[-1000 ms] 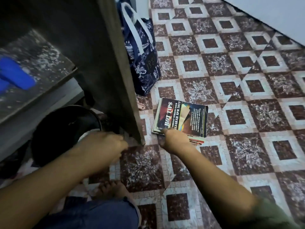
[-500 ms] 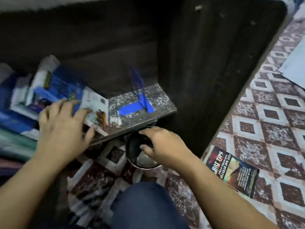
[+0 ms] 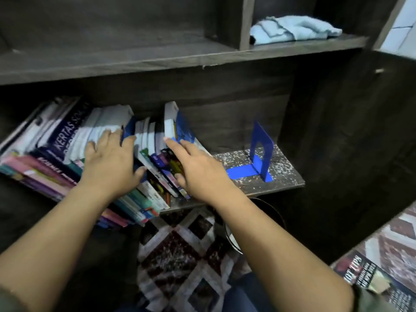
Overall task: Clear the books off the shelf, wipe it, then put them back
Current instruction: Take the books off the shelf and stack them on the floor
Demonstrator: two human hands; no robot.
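A row of leaning books (image 3: pixel 67 140) fills the left and middle of the dusty lower shelf (image 3: pixel 283 179). My left hand (image 3: pixel 110 165) rests flat on the white-edged books, its thumb wedged beside a blue spine. At the right end of the row, my right hand (image 3: pixel 198 170) grips the blue-covered book (image 3: pixel 182 129), fingers on its cover and thumb on the spines. A light blue cloth (image 3: pixel 295 30) lies on the upper shelf. One dark book (image 3: pixel 369 282) lies on the tiled floor at the lower right.
A blue metal bookend (image 3: pixel 261 149) stands on the bare right part of the shelf. Under the shelf sits a dark round container (image 3: pixel 272 215). The upper shelf board (image 3: pixel 157 57) hangs over the books, and the dark cabinet side (image 3: pixel 349 131) closes the right.
My view rose from the floor to the shelf. The right hand left the book on the floor and reached the rightmost books. The left hand slid right along the row.
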